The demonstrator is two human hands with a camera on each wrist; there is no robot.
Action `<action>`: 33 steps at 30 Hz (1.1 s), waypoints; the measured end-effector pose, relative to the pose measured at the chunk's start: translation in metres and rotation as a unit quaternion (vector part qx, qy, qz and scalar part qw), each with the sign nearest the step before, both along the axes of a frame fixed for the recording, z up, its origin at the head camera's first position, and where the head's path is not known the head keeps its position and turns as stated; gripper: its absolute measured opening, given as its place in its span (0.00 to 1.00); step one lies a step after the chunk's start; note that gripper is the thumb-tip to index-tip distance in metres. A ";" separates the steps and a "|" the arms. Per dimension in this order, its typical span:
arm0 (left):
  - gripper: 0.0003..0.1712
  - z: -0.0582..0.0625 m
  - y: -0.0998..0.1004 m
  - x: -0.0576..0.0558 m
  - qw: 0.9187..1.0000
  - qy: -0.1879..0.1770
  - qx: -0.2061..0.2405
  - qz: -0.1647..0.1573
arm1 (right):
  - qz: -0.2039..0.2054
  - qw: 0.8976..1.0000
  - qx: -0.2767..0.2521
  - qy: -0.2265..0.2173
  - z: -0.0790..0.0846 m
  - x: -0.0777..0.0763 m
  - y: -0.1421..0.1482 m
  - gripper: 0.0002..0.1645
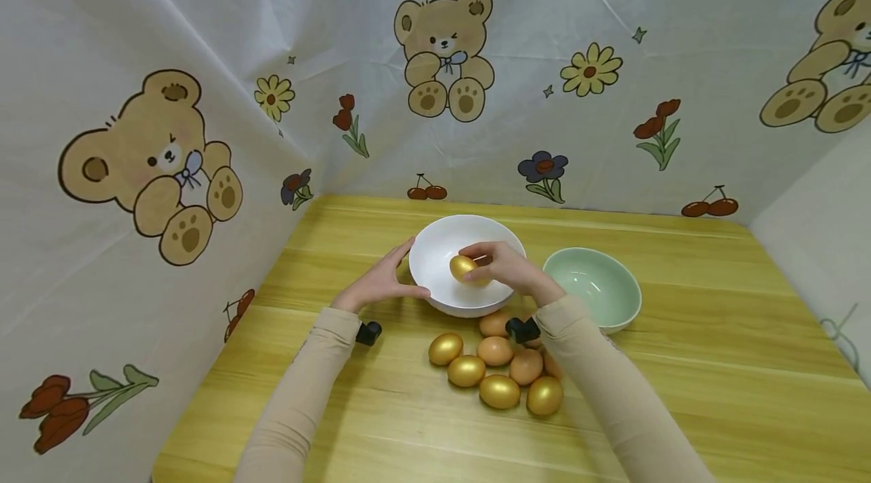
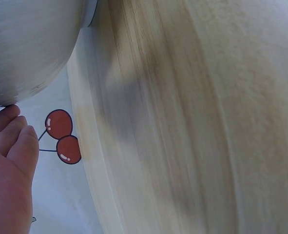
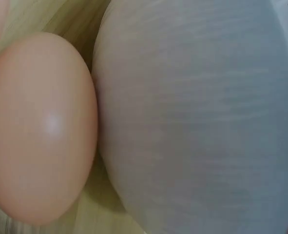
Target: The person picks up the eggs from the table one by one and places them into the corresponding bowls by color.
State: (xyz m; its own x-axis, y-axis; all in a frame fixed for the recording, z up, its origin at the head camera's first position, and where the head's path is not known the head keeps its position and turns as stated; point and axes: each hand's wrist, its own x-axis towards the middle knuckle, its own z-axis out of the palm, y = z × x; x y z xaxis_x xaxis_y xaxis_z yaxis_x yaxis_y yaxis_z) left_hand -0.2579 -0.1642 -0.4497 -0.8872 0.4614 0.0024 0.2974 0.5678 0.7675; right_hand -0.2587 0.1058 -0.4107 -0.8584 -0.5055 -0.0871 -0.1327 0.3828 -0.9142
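A white bowl [image 1: 435, 241] stands on the wooden table. At its left side, my left hand [image 1: 381, 280] touches the rim with fingers and thumb spread; the left wrist view shows the straight fingers [image 2: 7, 129] against the outer wall. Over the bowl's inside, my right hand [image 1: 510, 268] pinches a golden egg [image 1: 463, 267] between thumb and fingers. Whether that egg touches the bowl's bottom I cannot tell. Golden eggs [image 1: 500, 391] and brown eggs [image 1: 495, 351] lie in front of the bowl, some partly hidden by the right forearm. One brown egg [image 3: 41, 129] lies close beside the bowl.
A light green bowl [image 1: 599, 286] stands right of the white one, partly behind the right forearm. The wooden table [image 1: 735, 347] meets a cloth backdrop [image 1: 517, 135] printed with bears and flowers at the back and left.
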 end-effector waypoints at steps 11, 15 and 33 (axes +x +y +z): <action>0.66 0.001 0.000 0.001 1.000 -0.003 -0.006 0.004 | 0.012 1.000 0.011 -0.008 -0.010 -0.008 -0.007 0.27; 0.67 0.001 0.000 0.000 1.000 0.001 -0.009 0.001 | 0.024 1.000 0.010 -0.005 -0.011 -0.008 -0.010 0.27; 0.66 0.001 0.001 0.002 1.000 0.005 -0.008 0.006 | 0.040 0.996 0.073 -0.011 -0.018 -0.008 -0.017 0.25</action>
State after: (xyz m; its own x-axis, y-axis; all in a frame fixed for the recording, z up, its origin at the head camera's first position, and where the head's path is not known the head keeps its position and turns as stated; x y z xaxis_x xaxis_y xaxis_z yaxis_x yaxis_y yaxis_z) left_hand -0.2560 -0.1637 -0.4490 -0.8928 0.4504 0.0037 0.2972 0.5830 0.7562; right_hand -0.2665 0.0889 -0.4291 -0.8129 -0.5530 -0.1826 -0.1494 0.5010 -0.8524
